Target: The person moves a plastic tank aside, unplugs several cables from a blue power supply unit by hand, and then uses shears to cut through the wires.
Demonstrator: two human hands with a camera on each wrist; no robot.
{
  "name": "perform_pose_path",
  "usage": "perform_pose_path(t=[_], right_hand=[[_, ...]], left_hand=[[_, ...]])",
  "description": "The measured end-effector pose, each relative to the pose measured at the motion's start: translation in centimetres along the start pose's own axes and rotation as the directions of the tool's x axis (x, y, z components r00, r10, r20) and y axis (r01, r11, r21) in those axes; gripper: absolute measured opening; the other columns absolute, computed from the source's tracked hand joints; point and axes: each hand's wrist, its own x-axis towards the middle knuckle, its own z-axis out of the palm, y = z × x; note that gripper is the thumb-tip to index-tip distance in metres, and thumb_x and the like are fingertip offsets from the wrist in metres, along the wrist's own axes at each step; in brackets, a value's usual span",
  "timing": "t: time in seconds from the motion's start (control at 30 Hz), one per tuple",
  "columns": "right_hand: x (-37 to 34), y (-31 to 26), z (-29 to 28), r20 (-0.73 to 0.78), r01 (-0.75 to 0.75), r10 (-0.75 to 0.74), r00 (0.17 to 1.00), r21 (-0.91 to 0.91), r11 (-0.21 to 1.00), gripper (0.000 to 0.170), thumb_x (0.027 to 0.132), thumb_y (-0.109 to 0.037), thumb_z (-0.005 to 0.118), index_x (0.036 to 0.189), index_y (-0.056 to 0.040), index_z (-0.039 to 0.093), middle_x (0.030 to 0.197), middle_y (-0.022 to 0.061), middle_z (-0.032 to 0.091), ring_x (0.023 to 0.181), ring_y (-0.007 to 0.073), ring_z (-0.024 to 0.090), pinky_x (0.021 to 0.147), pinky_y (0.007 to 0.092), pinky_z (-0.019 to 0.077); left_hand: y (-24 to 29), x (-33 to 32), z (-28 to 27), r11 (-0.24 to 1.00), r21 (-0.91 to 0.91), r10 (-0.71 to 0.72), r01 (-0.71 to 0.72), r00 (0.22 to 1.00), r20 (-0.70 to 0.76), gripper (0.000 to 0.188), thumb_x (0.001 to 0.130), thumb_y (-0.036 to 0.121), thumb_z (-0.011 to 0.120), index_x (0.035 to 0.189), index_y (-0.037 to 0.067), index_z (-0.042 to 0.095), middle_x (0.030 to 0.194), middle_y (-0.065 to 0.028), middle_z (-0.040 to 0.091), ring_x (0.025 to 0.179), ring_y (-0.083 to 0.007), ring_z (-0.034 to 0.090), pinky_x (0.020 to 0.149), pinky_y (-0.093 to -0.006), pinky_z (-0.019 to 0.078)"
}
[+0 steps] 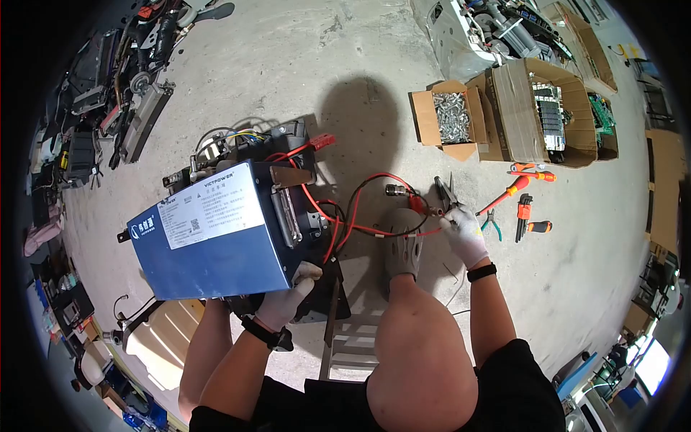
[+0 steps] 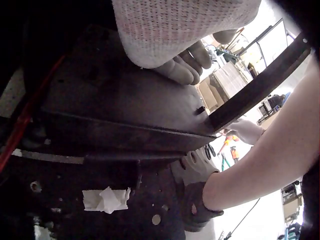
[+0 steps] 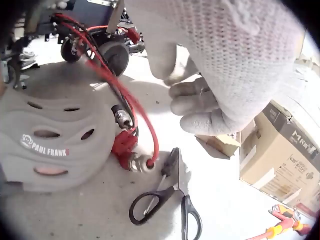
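A blue metal box [image 1: 209, 252] with a white label leans over wheeled black parts. My gloved left hand [image 1: 288, 299] touches its lower right corner; in the left wrist view the left hand [image 2: 185, 40] rests loosely bent fingers against a dark panel [image 2: 125, 100]. My gloved right hand [image 1: 464, 234] hovers by the shoe, and in the right wrist view the right hand [image 3: 215, 65] has loosely bent fingers with nothing visible between them. Below it, black-handled scissors [image 3: 177, 187] lie on the floor beside a metal connector [image 3: 141, 163] on red cable [image 3: 145, 117].
Screwdrivers [image 1: 512, 194] and green-handled pliers [image 1: 491, 225] lie right of the right hand. Beyond stand a small box of screws [image 1: 425, 119] and a larger carton [image 1: 512, 108]. Metal parts [image 1: 147, 119] lie at the far left; a stool [image 1: 353, 342] stands between the legs.
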Motion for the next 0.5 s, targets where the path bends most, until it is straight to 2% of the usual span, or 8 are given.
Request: perform_pose_path(t=[0.07, 0.17, 0.23, 0.3, 0.37, 0.4, 0.43, 0.5], right_hand=[[0.3, -0.4, 0.6, -0.234, 0.028, 0.016, 0.972, 0.183, 0.983, 0.016, 0.087, -0.007, 0.063, 0.103, -0.0037, 0.064, 0.096, 0.0193, 0.062, 0.096, 0.0389, 0.058, 0.086, 0.0451, 0.0483], [1.8, -1.1, -0.1, -0.319, 0.033, 0.016, 0.948, 0.146, 0.989, 0.019, 0.087, -0.004, 0.061, 0.106, -0.0022, 0.061, 0.101, 0.0199, 0.059, 0.100, 0.0399, 0.056, 0.088, 0.0459, 0.0472], [3.5, -0.8, 0.7, -0.298, -0.008, 0.044, 0.953, 0.121, 0.993, 0.025, 0.087, -0.004, 0.062, 0.111, -0.0030, 0.061, 0.104, 0.0200, 0.062, 0.103, 0.0402, 0.057, 0.091, 0.0443, 0.0477], [5.9, -1.0, 2.4, -0.195, 0.040, 0.003, 0.981, 0.215, 0.976, 0.031, 0.086, -0.007, 0.063, 0.117, -0.0042, 0.061, 0.111, 0.0216, 0.063, 0.108, 0.0405, 0.057, 0.096, 0.0438, 0.0472], [8.2, -2.2, 3.9, -0.128, 0.151, -0.142, 0.982, 0.066, 0.986, 0.035, 0.085, -0.008, 0.064, 0.120, -0.0049, 0.061, 0.116, 0.0220, 0.063, 0.111, 0.0407, 0.058, 0.098, 0.0440, 0.0475], [9.3, -3.1, 4.6, -0.159, 0.257, -0.251, 0.955, 0.014, 0.966, 0.037, 0.083, -0.007, 0.064, 0.120, -0.0064, 0.061, 0.115, 0.0205, 0.064, 0.109, 0.0406, 0.059, 0.096, 0.0460, 0.0485], [10.3, -3.4, 5.7, -0.160, 0.234, -0.228, 0.960, 0.022, 0.972, 0.037, 0.082, -0.006, 0.062, 0.119, -0.0077, 0.064, 0.114, 0.0190, 0.064, 0.108, 0.0402, 0.059, 0.094, 0.0464, 0.0492], [11.9, -2.6, 6.7, -0.100, 0.137, -0.145, 0.984, -0.085, 0.987, 0.037, 0.080, -0.005, 0.062, 0.116, -0.0081, 0.066, 0.112, 0.0187, 0.064, 0.108, 0.0394, 0.058, 0.093, 0.0468, 0.0492]], left_hand=[[0.0, 0.0, 0.0, 1.000, 0.003, 0.009, -0.009, 1.000, -0.001, 0.021, 0.097, 0.007, 0.048, 0.113, 0.000, 0.058, 0.110, -0.0065, 0.058, 0.109, -0.0152, 0.057, 0.104, -0.0304, 0.0421], [0.0, -0.1, -0.1, 1.000, -0.006, -0.003, 0.003, 1.000, 0.003, 0.021, 0.097, 0.008, 0.049, 0.113, 0.000, 0.058, 0.110, -0.0066, 0.058, 0.109, -0.0154, 0.057, 0.104, -0.0304, 0.0418], [-0.2, 0.0, 0.0, 1.000, -0.024, -0.012, 0.012, 1.000, -0.001, 0.021, 0.097, 0.009, 0.049, 0.113, 0.000, 0.059, 0.111, -0.0067, 0.058, 0.109, -0.0157, 0.057, 0.104, -0.0307, 0.0419], [-0.4, 0.0, -0.1, 1.000, -0.010, -0.001, 0.001, 1.000, 0.004, 0.021, 0.097, 0.009, 0.049, 0.114, 0.000, 0.058, 0.111, -0.0067, 0.058, 0.110, -0.0156, 0.057, 0.104, -0.0306, 0.0418], [-0.3, -0.1, -0.1, 1.000, 0.006, 0.006, -0.006, 1.000, 0.010, 0.021, 0.097, 0.009, 0.049, 0.114, 0.000, 0.058, 0.111, -0.0067, 0.058, 0.110, -0.0156, 0.057, 0.104, -0.0305, 0.0418], [-0.2, -0.1, 0.1, 1.000, -0.018, -0.005, 0.006, 1.000, 0.004, 0.021, 0.098, 0.009, 0.048, 0.114, 0.000, 0.058, 0.111, -0.0065, 0.058, 0.110, -0.0154, 0.056, 0.104, -0.0304, 0.0417], [0.0, -0.1, 0.1, 0.999, -0.040, -0.017, 0.017, 1.000, -0.002, 0.022, 0.098, 0.009, 0.048, 0.115, 0.001, 0.058, 0.112, -0.0064, 0.057, 0.110, -0.0152, 0.056, 0.104, -0.0303, 0.0415], [0.0, 0.0, 0.1, 0.999, -0.027, -0.025, 0.025, 1.000, -0.005, 0.022, 0.098, 0.009, 0.048, 0.115, 0.001, 0.058, 0.112, -0.0062, 0.057, 0.111, -0.0149, 0.056, 0.104, -0.0302, 0.0415]])
